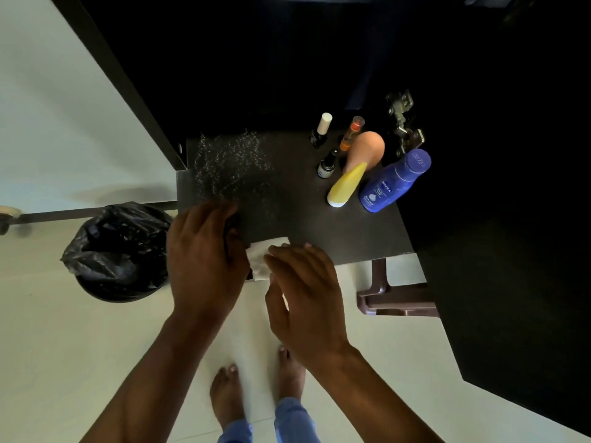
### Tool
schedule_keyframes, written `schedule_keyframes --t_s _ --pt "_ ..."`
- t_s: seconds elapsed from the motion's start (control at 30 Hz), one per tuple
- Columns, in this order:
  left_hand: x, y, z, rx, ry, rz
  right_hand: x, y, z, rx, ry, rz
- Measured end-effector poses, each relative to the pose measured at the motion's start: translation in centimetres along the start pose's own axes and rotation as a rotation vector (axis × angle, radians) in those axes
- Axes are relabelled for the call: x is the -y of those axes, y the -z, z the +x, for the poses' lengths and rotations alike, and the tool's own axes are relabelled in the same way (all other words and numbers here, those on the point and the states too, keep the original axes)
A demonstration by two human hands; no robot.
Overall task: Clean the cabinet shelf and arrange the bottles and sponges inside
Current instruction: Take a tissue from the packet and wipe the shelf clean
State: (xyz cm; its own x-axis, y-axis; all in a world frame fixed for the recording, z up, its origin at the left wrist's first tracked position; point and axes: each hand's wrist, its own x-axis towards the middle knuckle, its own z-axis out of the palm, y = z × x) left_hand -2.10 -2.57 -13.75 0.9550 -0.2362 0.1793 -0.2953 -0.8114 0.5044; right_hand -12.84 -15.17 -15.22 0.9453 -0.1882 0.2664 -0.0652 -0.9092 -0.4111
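The dark cabinet shelf (303,215) carries a patch of white powdery specks (230,164) on its left part. At its front edge lies a white tissue (262,257), held between my two hands. My left hand (204,257) grips its left end, fingers curled over the shelf edge. My right hand (303,295) rests on its right end. At the shelf's right stand a blue lotion bottle (391,182), a yellow tube (345,187), an orange makeup sponge (367,150), two small dark bottles (320,131) (327,163) and an orange bottle (351,134).
A bin lined with a black bag (118,251) stands on the pale floor to the left, below the shelf. A brown plastic stool (396,295) sits under the shelf's right side. A metal door hinge (404,123) is at the right, with the open dark door (511,282) beyond.
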Motion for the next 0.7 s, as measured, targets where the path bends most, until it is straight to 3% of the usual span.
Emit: schedule_keyframes --t_s 0.17,0.4,0.53,0.7 --pt "1.6 0.5 -0.4 0.058 0.025 0.070 0.7 -0.3 0.8 0.110 0.001 -0.183" --pt "2.4 0.7 -0.2 0.082 -0.002 0.080 -0.3 -1.9 6.8 0.128 -0.160 -0.165" --pt "2.4 0.9 0.1 0.101 0.005 0.090 -0.6 -4.2 11.7 0.070 -0.144 -0.119" --pt "2.4 1.5 0.0 0.083 -0.014 0.060 0.7 -5.9 16.6 0.177 -0.047 0.014"
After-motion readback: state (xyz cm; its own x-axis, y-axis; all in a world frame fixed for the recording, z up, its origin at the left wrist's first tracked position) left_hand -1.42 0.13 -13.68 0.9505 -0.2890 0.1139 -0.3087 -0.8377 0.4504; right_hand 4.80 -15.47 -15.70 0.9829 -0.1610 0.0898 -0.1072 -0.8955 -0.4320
